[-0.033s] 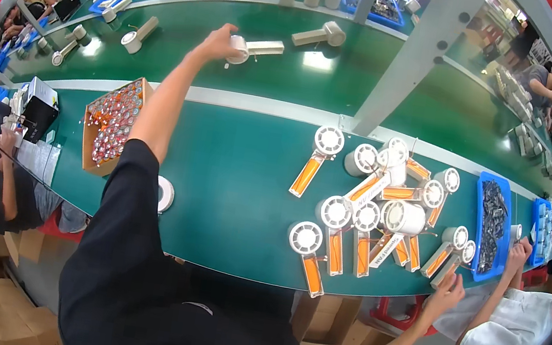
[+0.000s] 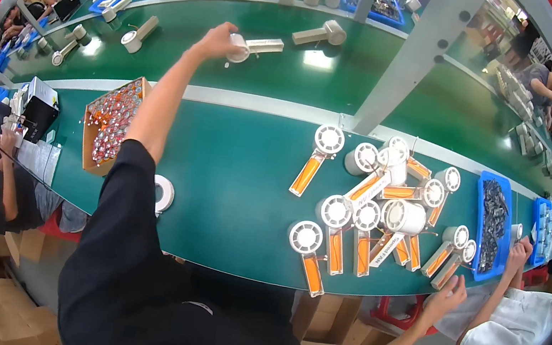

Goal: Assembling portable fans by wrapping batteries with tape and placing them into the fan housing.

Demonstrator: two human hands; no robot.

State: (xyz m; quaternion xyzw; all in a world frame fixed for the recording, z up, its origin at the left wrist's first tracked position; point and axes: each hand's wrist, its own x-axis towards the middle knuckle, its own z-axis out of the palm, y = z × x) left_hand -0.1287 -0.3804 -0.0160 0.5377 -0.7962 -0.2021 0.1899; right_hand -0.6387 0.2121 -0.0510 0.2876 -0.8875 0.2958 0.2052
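My left hand point(image 2: 219, 41) reaches far out over the green belt, its fingers closed around the round head of a white handheld fan point(image 2: 265, 45). That fan's handle points to the right. Near the bench's front edge my right hand point(image 2: 445, 301) is empty, fingers apart, just below the handle end of an opened fan point(image 2: 446, 272). Beside it lies a crowded group of white fans with round slotted heads; orange cells show in their open handles, as in the nearest fan point(image 2: 311, 272).
A carton of small shiny and orange parts point(image 2: 110, 124) stands left of my arm, with a white tape roll point(image 2: 162, 195) nearby. A blue tray of dark parts point(image 2: 491, 225) is at right. A metal post point(image 2: 409, 63) rises beyond the bench. Co-workers sit on both sides.
My right hand has drawn slightly back from the opened fan's handle, and its fingers have spread. My left hand and the fan at it have barely moved.
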